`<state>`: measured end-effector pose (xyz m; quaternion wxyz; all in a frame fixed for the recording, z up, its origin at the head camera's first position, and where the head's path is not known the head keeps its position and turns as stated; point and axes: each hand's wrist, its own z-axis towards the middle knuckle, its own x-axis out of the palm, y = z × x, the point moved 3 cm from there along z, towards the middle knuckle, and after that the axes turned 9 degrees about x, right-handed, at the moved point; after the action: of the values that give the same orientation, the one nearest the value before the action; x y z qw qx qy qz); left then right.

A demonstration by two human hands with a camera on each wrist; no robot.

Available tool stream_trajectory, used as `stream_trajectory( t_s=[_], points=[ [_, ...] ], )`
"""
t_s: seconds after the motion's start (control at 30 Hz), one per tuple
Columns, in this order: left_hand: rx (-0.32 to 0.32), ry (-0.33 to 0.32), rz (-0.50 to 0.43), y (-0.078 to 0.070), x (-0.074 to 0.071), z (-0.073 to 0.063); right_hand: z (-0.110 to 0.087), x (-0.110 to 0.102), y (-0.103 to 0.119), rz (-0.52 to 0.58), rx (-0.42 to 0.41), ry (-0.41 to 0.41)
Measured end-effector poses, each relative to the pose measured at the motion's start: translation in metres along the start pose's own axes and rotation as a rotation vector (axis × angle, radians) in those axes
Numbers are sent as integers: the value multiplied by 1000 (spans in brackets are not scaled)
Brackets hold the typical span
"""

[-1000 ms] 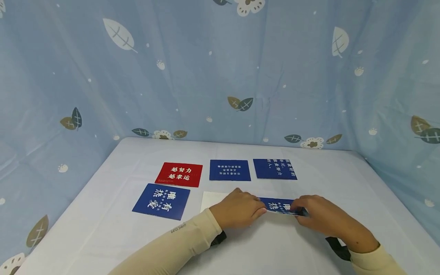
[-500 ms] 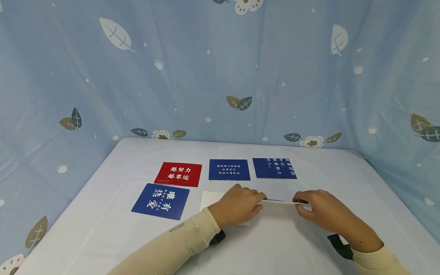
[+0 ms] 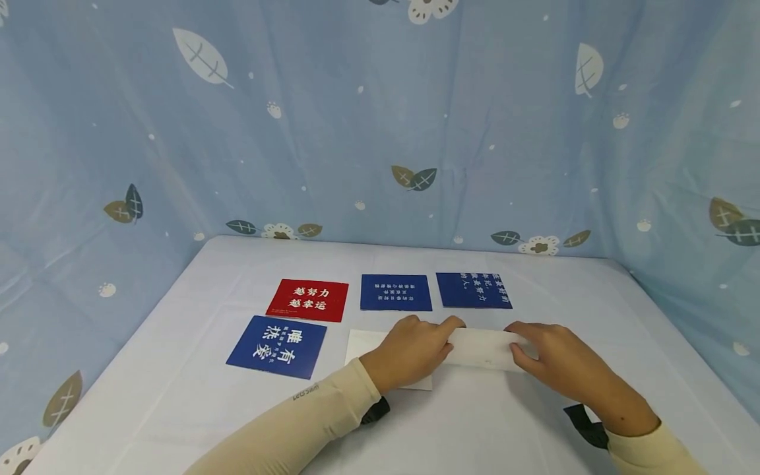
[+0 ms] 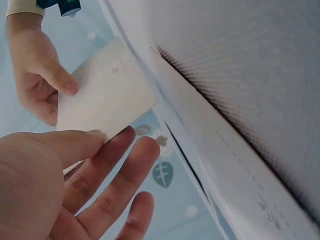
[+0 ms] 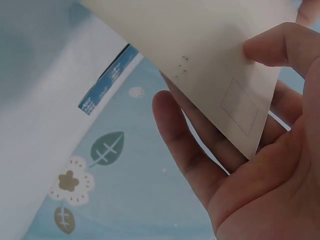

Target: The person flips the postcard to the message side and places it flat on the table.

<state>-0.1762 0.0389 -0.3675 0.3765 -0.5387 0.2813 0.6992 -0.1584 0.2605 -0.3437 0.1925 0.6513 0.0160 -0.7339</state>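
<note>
A postcard (image 3: 483,349) is held up on edge over the table, its plain white back facing me. My left hand (image 3: 410,353) pinches its left end between thumb and forefinger; in the left wrist view the other fingers spread away from it. My right hand (image 3: 561,363) grips the right end, thumb on the white side and fingers behind. A printed stamp box shows on the postcard's back (image 5: 215,65) in the right wrist view. Under my left hand, another white card (image 3: 362,340) lies on the table, partly hidden by the hand and forearm.
Behind my hands lie a red card (image 3: 309,301) and two blue cards, a middle one (image 3: 396,293) and a right one (image 3: 475,291). Another blue card (image 3: 277,347) lies at the left. A blue patterned curtain (image 3: 332,132) surrounds the white table (image 3: 178,396).
The postcard's blue printed side has turned out of sight, its top edge tipping so the white back shows. Both hands keep hold of its ends and have risen slightly.
</note>
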Motion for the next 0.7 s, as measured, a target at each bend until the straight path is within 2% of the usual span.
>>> stream_trajectory(
  t_s=[0.23,0.47,0.6,0.7],
  points=[
    [-10,-20,-100,0,-2,0,0,2,1,40,38,2],
    [-27,19,-245,0,0,0,3,8,-3,98,74,13],
    [-46,32,-339,0,1,0,4,13,-4,78,105,31],
    [-64,47,-363,1,2,-1,4,17,-5,64,104,34]
  ],
)
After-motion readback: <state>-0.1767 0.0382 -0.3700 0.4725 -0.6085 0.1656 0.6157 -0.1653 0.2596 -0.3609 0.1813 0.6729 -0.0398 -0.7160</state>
